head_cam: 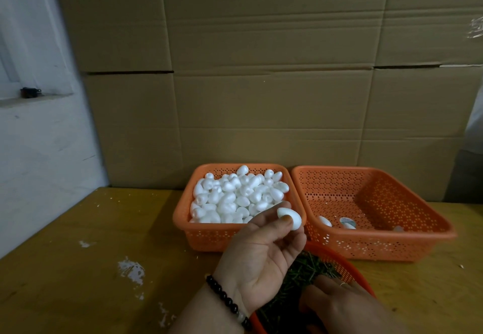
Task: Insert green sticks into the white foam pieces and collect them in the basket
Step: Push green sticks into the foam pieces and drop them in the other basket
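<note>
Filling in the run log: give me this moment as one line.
left hand: pinches foam piece | right hand: in green sticks, grip unclear | right basket: few pieces

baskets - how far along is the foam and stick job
Early days. Done: only a few pieces lie in the right basket. In hand: the left hand pinches one white foam piece, no stick in it yet, while the right hand reaches into the green sticks. Left: the left basket is heaped with foam.
</note>
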Demonstrator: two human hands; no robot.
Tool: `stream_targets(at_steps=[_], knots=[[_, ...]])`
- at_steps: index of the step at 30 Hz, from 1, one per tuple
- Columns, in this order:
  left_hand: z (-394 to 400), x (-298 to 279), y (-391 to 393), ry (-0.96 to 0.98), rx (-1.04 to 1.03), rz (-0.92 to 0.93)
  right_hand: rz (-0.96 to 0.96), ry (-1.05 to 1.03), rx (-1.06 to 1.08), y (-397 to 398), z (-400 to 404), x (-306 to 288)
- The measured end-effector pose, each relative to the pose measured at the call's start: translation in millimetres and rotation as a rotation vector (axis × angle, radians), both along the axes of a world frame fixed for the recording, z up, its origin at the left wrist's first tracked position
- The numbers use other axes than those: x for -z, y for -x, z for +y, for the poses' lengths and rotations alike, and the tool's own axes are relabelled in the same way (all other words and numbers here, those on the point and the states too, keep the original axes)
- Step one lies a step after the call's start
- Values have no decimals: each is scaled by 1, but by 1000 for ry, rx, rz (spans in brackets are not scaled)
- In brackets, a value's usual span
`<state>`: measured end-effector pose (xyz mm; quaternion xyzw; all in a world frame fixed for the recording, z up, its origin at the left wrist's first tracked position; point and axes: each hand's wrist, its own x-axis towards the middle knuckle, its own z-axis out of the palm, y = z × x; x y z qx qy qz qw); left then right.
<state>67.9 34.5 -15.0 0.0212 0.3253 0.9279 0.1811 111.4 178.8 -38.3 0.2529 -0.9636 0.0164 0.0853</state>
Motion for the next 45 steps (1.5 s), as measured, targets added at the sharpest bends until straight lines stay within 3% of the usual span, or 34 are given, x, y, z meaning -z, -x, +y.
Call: stream_targets(at_steps=[11, 13, 17, 25, 36, 45], knots=[[7, 10, -3, 463, -301, 262, -118, 98, -28, -3, 2, 0], [7, 12, -3, 527, -335, 296, 26, 215, -122, -1, 7, 17], [7, 14, -4, 662, -402, 371, -84, 151, -100, 4, 10, 18], [8, 12, -10, 1083, -603, 693, -146, 257, -90, 13, 15, 17], [6, 8, -15, 1261, -658, 959, -155, 314, -13, 12, 15, 15], [3, 4, -14, 1121, -586, 941, -119, 331, 12, 11, 18, 14]])
